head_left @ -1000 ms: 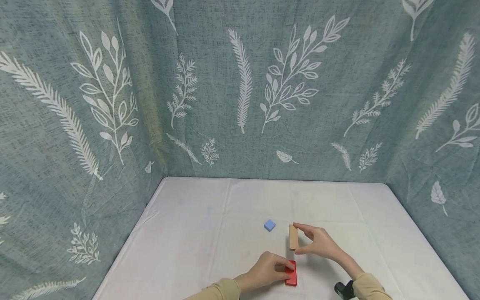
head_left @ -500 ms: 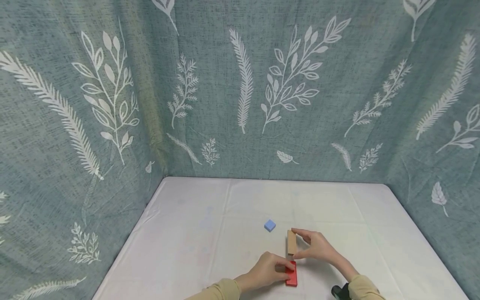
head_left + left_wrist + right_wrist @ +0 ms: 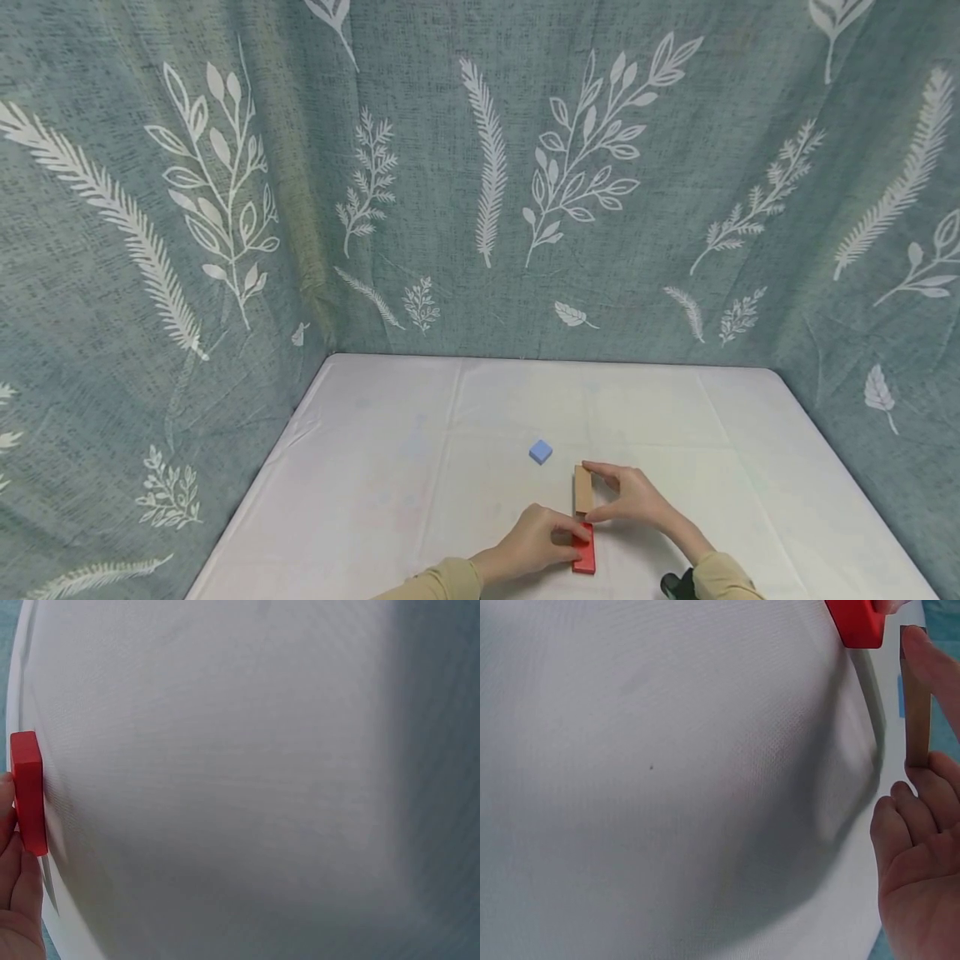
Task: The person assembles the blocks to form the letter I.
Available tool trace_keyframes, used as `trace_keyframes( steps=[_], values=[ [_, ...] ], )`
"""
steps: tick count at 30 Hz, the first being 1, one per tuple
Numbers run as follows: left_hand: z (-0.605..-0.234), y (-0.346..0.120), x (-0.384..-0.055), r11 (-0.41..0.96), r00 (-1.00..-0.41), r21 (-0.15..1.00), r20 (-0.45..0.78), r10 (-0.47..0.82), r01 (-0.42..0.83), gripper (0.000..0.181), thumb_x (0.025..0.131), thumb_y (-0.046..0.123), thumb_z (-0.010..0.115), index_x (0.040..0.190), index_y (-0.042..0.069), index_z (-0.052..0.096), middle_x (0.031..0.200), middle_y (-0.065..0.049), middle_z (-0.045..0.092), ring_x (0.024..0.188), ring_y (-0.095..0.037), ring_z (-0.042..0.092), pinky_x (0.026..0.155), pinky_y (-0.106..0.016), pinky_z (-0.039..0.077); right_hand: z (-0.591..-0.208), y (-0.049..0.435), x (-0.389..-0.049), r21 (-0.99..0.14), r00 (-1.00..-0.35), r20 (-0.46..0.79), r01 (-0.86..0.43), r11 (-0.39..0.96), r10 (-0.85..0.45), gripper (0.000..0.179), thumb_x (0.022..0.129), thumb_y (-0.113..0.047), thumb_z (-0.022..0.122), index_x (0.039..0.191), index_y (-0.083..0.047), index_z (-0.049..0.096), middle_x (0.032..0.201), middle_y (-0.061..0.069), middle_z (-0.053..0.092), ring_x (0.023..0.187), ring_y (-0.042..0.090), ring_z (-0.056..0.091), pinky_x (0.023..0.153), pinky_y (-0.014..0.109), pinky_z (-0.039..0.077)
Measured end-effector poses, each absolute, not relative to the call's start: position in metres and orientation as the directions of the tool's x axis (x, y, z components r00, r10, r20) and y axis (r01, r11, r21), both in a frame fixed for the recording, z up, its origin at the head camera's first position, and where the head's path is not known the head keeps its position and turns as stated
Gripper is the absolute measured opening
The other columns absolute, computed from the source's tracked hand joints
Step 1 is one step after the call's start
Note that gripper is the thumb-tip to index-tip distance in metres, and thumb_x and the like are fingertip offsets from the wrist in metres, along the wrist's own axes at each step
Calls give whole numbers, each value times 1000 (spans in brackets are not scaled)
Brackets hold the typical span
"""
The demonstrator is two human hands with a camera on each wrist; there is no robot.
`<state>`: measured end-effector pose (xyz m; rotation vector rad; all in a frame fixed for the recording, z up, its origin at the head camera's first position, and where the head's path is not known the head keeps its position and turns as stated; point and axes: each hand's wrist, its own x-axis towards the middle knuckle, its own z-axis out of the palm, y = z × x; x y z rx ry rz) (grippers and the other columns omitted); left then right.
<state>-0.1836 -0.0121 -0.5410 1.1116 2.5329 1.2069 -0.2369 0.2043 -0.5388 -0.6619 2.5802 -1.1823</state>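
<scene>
A flat red block (image 3: 585, 563) lies on the white table, and my left hand (image 3: 528, 542) grips it between fingers and thumb. In the left wrist view the red block (image 3: 28, 793) shows at the left edge beside the fingertips. Just beyond it, in line with it, a plain wooden block (image 3: 582, 488) is pinched lengthwise by my right hand (image 3: 636, 500), thumb at the near end and a finger at the far end. The right wrist view has the wooden block (image 3: 916, 712) along the right edge, a small gap from the red one. Whether it touches the table I cannot tell.
A small blue block (image 3: 540, 452) sits farther back, left of the wooden one. A dark object (image 3: 678, 585) shows beside the right sleeve, at the wrist. Patterned green-grey curtains (image 3: 495, 208) stand behind and at both sides of the white-covered table (image 3: 390, 467).
My right hand has drawn the wooden block nearer, slightly left, closing most of the gap to the red block. The left hand and red block have stayed in place.
</scene>
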Motion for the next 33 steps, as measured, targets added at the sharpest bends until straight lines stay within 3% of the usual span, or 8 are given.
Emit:
trace_keyframes(
  steps=[33],
  values=[
    [-542,-10,-184,424,-749,741,156,644,520,16,78,12,76,94,12,75,95,7,74,98,5,62,83,-11,47,-539,199,-235,-717,-874,-65,-295,632,-482,77,67,-28,85,131,-1,53,135,18,55,128,40,46,102,50,40]
  ],
)
